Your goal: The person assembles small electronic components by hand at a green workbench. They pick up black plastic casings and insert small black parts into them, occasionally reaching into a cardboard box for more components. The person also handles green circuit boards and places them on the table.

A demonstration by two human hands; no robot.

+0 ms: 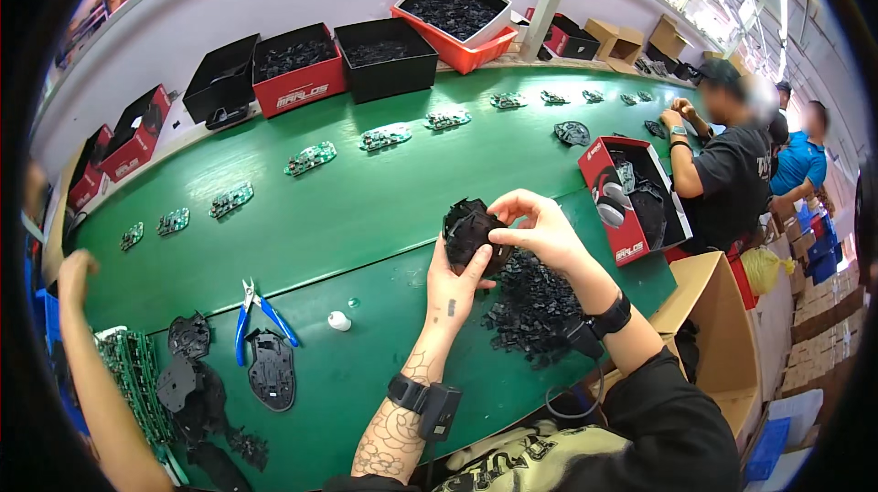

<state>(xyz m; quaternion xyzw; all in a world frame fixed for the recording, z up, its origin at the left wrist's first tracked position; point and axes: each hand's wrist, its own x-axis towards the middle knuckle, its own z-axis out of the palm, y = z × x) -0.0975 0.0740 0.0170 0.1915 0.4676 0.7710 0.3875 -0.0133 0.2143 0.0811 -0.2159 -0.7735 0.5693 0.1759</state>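
Note:
My left hand (447, 288) is closed round a rounded black plastic part (468, 231) with a jagged top, holding it up over the front of the green table. From the right, the thumb and forefinger of my right hand (540, 229) bend in and pinch its edge; exactly what the fingertips grip is hidden. Just below and to the right of the hands lies a heap of small black plastic pieces (535, 309). Blue-handled nippers (260, 320), a small white bottle (339, 321) and a black mouse-shaped shell (272, 370) lie to the left.
A row of green circuit boards (311, 158) runs along the table (384, 204). Open boxes of black parts (384, 53) line the back. A red box (631, 204) and a cardboard carton (722, 327) stand right. Another person's arm (101, 382) reaches in left; a co-worker (732, 154) sits right.

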